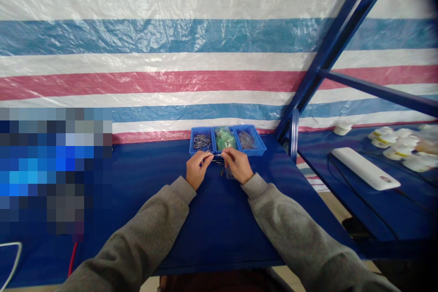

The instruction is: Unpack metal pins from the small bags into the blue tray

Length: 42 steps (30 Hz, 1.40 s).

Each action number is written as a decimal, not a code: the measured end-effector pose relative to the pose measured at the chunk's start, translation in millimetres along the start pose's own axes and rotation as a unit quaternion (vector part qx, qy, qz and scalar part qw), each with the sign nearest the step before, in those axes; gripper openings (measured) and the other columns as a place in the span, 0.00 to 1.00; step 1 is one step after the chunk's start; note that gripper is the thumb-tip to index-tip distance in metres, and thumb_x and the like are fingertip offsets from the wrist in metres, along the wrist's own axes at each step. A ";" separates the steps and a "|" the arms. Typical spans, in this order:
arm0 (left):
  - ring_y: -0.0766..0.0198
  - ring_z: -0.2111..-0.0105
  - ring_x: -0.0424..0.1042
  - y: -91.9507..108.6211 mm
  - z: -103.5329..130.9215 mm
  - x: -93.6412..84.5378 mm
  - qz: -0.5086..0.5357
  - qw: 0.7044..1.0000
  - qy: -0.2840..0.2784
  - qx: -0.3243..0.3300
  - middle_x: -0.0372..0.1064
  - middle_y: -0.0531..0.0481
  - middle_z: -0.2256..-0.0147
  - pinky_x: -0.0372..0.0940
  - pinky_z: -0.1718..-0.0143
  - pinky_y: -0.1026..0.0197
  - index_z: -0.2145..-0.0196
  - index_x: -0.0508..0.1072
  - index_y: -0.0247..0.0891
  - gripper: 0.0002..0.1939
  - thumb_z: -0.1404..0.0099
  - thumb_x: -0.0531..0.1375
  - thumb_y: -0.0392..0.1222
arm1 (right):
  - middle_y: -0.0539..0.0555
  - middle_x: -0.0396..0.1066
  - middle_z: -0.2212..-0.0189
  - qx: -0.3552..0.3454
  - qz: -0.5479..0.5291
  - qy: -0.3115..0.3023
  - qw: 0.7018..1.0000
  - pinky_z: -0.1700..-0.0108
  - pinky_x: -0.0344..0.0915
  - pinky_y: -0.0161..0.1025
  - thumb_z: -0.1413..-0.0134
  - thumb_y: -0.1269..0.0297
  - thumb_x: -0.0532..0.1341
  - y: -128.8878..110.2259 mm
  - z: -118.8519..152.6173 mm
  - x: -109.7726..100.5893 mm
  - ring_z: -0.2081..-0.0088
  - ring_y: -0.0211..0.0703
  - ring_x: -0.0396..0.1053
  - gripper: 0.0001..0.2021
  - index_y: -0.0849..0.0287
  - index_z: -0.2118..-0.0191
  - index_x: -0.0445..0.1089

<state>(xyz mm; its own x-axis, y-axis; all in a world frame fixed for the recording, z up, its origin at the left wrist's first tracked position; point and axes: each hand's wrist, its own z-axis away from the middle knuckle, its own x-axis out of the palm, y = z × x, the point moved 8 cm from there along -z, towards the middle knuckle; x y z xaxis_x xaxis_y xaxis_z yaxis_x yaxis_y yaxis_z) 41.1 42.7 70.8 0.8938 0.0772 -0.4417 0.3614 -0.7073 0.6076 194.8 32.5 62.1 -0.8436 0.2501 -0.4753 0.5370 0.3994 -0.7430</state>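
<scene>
My left hand (197, 168) is closed in a pinch on one end of a thin, light-coloured metal pin (216, 155). At its other end my right hand (237, 164) pinches too, with something small and whitish at its fingertips, too small to name. Both hands are held just in front of three joined blue bins. Slim metal pins (201, 142) fill the left bin, green packets (225, 138) the middle one, and clear plastic bags (247, 140) the right one. Beneath my fingers a few loose pins and a clear bag (229, 174) lie on the table, partly hidden.
The blue table (147, 178) runs up to a striped plastic sheet (171, 82). A blue metal frame (308, 77) rises at right. Beyond it, a second table bears a long white device (364, 169), black cables and several white round parts (400, 146). A blurred-out patch covers the left.
</scene>
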 end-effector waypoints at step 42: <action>0.64 0.65 0.71 1.3 2.9 7.1 -0.049 0.998 -0.029 0.018 0.71 0.47 0.65 0.65 0.60 0.61 0.56 0.69 0.36 0.11 0.31 0.50 0.41 | 0.48 0.65 0.83 0.021 -0.026 0.028 0.999 0.75 0.61 0.33 0.40 0.50 0.50 2.2 0.1 -4.1 0.81 0.37 0.64 0.20 0.57 0.72 0.69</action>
<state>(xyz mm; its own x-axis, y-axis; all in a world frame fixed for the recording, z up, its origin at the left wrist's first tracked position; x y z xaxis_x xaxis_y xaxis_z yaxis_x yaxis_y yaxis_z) 47.1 40.3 66.5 0.8373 0.1074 -0.5360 0.4358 -0.7233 0.5357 199.4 32.2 62.4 -0.8688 0.2784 -0.4094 0.4908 0.3756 -0.7861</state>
